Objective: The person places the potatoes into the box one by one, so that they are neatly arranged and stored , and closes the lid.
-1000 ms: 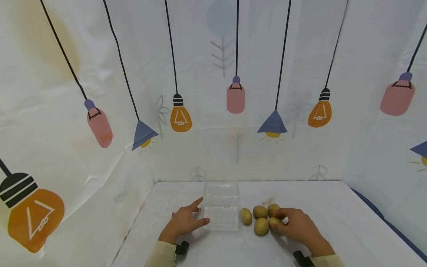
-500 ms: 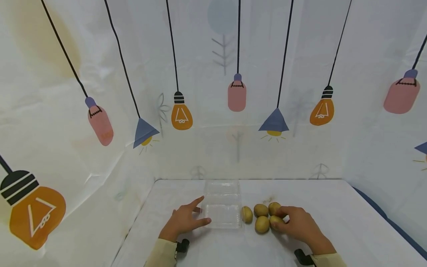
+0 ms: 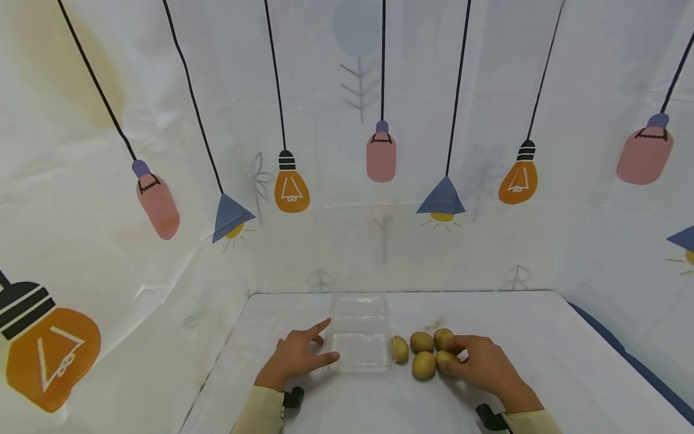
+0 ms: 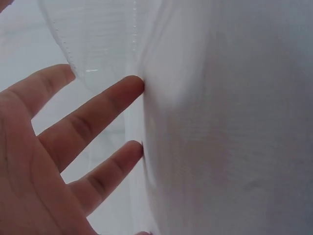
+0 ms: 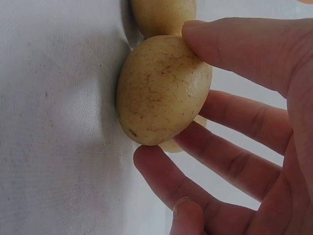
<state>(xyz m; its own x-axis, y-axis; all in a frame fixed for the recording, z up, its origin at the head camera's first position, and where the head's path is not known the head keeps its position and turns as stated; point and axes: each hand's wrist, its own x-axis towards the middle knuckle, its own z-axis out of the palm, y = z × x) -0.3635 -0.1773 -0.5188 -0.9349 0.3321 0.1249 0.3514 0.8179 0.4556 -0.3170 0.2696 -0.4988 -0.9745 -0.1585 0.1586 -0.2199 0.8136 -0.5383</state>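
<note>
My left hand [image 3: 297,358] is at the left side of a clear plastic clamshell box [image 3: 361,352], fingers spread. In the left wrist view its fingers [image 4: 105,110] are nearly straight, one fingertip at the box's edge and others against the white tabletop. The box lies with its lid [image 3: 358,306] folded back behind it. To its right, several potatoes sit in a cluster. My right hand [image 3: 484,366] holds the nearest right potato [image 5: 164,90] between thumb and fingers, and that potato rests on the table. Another potato [image 5: 164,14] lies just beyond it.
A white-covered table [image 3: 379,404] carries everything. Behind and beside it hangs a white curtain [image 3: 336,253] printed with lamps and bulbs. The left potato [image 3: 399,349] is close to the box's right wall. Past the table's right edge runs a dark blue strip [image 3: 623,355].
The head view shifts slightly. Both hands, the box and the potatoes keep their places relative to one another.
</note>
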